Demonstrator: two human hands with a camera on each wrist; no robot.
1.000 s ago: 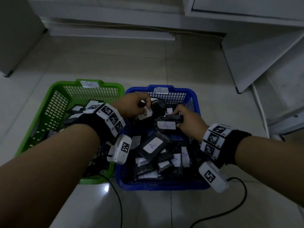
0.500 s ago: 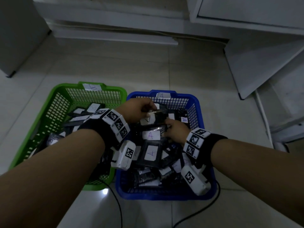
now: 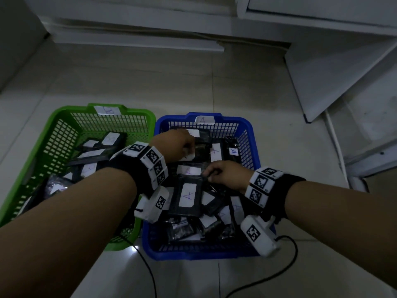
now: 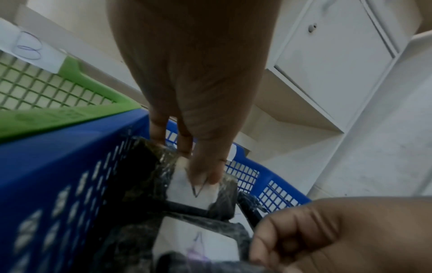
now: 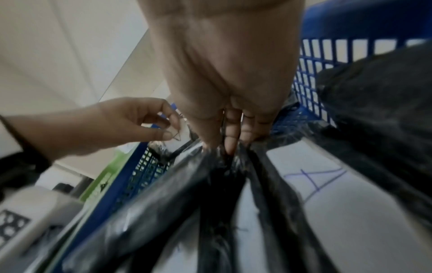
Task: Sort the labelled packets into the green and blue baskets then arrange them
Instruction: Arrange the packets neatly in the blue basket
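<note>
While both hands dig in the blue basket (image 3: 249, 134), the left hand (image 3: 176, 145) pinches a packet (image 4: 201, 192).
Right hand (image 3: 225, 175) grips bunched packets (image 5: 224, 175); slick wrap could slip, spilling the pile.

Dim room, light low and grey. Floor (image 3: 133, 87) of pale glossy tiles, grout lines crossing; one small bright glare spot (image 3: 133, 248) near the bottom. White baseboard ledge (image 3: 137, 43) runs along the far wall. White cabinet (image 3: 322, 9) at upper right; in the left wrist view its door (image 4: 332, 55) carries a small round knob (image 4: 312, 27). A flat white panel (image 3: 335, 82), possibly a loose door, leans at right. Black cable (image 3: 285, 274) trails over the tiles.
</note>
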